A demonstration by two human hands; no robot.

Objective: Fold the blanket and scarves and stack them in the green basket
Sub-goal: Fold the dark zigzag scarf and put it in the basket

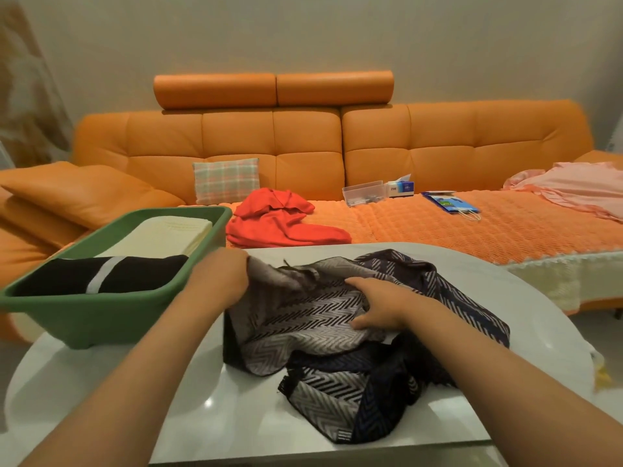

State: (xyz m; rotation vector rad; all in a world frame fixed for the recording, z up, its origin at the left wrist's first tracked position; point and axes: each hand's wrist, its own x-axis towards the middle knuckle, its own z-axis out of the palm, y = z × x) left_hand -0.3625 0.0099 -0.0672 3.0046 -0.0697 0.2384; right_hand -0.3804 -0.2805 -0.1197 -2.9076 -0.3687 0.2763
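Note:
A grey, black and navy zigzag scarf [323, 365] lies crumpled on the white table [215, 419]. My left hand [219, 278] grips its upper left edge, fingers curled round the cloth. My right hand [381, 305] rests on the middle of the scarf, fingers bent and bunching the fabric. The green basket [101, 315] stands at the table's left end. Inside it lie a folded cream blanket [168, 234] and, nearer to me, a folded black scarf with a white stripe [101, 274]. A red scarf [279, 220] lies loose on the sofa behind the table.
The orange sofa [404, 146] runs across the back, with a plaid cushion [226, 180], a clear box [364, 193], a tissue box [401, 187], a blue paper bag [451, 203] and pink cloth [580, 190] at the right.

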